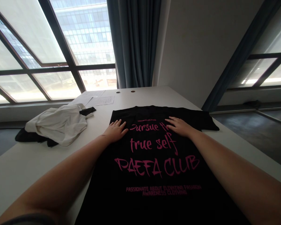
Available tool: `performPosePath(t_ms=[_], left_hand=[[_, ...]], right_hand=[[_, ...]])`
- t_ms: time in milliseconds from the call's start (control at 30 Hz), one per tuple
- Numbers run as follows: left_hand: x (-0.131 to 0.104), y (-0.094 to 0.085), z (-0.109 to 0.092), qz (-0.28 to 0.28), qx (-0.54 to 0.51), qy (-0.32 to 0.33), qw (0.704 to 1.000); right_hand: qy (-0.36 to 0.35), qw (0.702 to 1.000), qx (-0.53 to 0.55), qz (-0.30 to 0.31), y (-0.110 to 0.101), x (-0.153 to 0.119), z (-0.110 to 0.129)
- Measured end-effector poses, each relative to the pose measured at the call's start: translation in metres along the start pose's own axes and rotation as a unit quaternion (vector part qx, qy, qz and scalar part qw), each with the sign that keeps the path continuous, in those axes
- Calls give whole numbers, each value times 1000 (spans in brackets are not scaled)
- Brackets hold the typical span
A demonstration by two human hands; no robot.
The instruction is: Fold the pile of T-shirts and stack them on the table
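**Both hands flat on a black T-shirt, neither one gripping**

On my head feed, the black T-shirt (152, 181) lies spread on the white table (154, 97), its neck end away from me and its lower part running out of view toward me. I can read its pink lettering (157, 168): "true self", then "PAEFA CLUB", with smaller lines above and below.

I have the left hand (114, 131) at the shirt's left edge near the shoulder, beside the upper lettering. Its grip is released: palm down, fingers parted and laid on the cloth. The right hand (179, 126) rests on the upper right of the shirt, fingers reaching inward over the end of the first script line. It is relaxed too, pinching no fabric that I can see. The right sleeve (210, 121) sticks out past that forearm.

To the left of the shirt I see a crumpled white garment (56, 125) with black cloth (32, 136) under and beside it. Beyond the shirt's far left corner lie some papers (101, 100), and two round holes (133, 91) in the tabletop sit past its neckline. Further beyond the shirt hangs a blue-grey curtain (135, 43), next to a large window (72, 67).
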State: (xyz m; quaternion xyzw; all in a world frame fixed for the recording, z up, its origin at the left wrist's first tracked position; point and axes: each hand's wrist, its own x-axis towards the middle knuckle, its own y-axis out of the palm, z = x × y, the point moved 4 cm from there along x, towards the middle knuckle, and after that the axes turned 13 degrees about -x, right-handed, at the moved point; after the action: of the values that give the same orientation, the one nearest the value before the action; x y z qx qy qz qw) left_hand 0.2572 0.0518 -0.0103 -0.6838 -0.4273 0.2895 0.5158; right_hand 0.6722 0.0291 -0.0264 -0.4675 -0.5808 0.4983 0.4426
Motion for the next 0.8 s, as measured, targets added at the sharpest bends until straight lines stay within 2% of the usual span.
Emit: performPosePath(t_ms=[333,400,500,567,667,733,800], left_hand=[[-2,1,2,19,-12,24,999],[-3,0,-1,38,2,55,998],[-7,0,-6,59,21,85,994],[-9,-2,-7,62,31,82,994],[-6,-7,-10,57,27,71,995],[6,-14,-14,55,17,63,996],[26,-21,-19,40,14,51,998]], right_hand=[[8,1000,-1,22,-6,-6,7],[51,999,-8,-12,-11,-6,3],[168,982,-22,-83,-18,-10,-18],[242,969,-11,-49,-14,-15,-36],[297,952,30,66,0,-22,-62],[315,943,50,91,5,-26,-77],[338,935,58,89,8,-30,-89]])
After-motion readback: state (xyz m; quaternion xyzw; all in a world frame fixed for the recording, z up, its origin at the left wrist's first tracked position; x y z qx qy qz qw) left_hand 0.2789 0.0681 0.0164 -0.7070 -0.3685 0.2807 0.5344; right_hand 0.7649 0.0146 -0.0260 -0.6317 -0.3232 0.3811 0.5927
